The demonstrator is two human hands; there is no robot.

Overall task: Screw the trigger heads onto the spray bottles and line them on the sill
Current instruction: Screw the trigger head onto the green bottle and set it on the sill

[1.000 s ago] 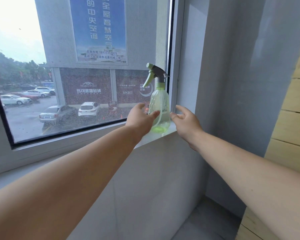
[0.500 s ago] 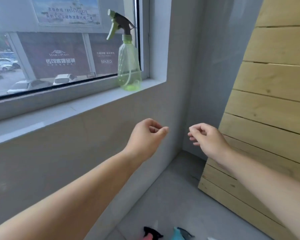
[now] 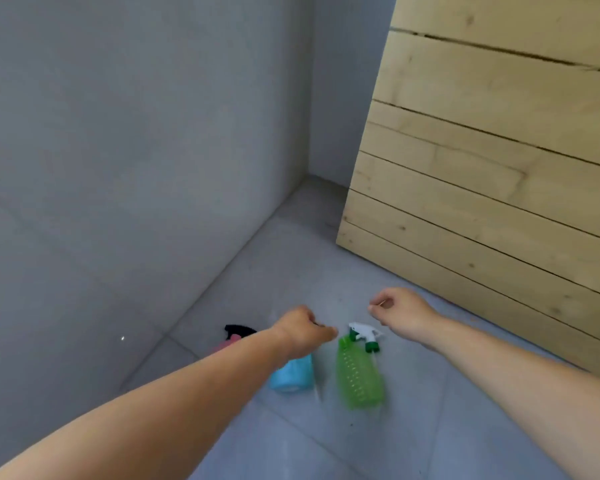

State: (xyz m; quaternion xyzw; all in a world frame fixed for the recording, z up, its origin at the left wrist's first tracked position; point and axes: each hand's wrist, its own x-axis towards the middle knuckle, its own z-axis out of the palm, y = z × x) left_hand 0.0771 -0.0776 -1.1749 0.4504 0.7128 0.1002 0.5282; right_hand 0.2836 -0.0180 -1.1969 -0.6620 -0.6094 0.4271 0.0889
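Observation:
A green ribbed spray bottle (image 3: 359,375) lies on the grey floor, and a white and green trigger head (image 3: 365,336) lies loose at its neck. To its left lies a blue bottle (image 3: 293,374), partly under my left forearm. Further left a pink bottle (image 3: 227,342) with a black trigger head (image 3: 239,330) peeks out behind that arm. My left hand (image 3: 303,330) hovers above the blue bottle with fingers curled and nothing in it. My right hand (image 3: 400,311) hangs loosely curled just above and right of the white trigger head, also holding nothing. The sill is out of view.
A grey wall (image 3: 136,150) rises on the left and meets the tiled floor (image 3: 361,438) in a corner. A panel of pale wooden planks (image 3: 492,161) leans at the right, close behind my right hand.
The view has dropped from the window sill and its light green bottle to the floor. Both hands have come down from the sill and now hover over the bottles on the floor.

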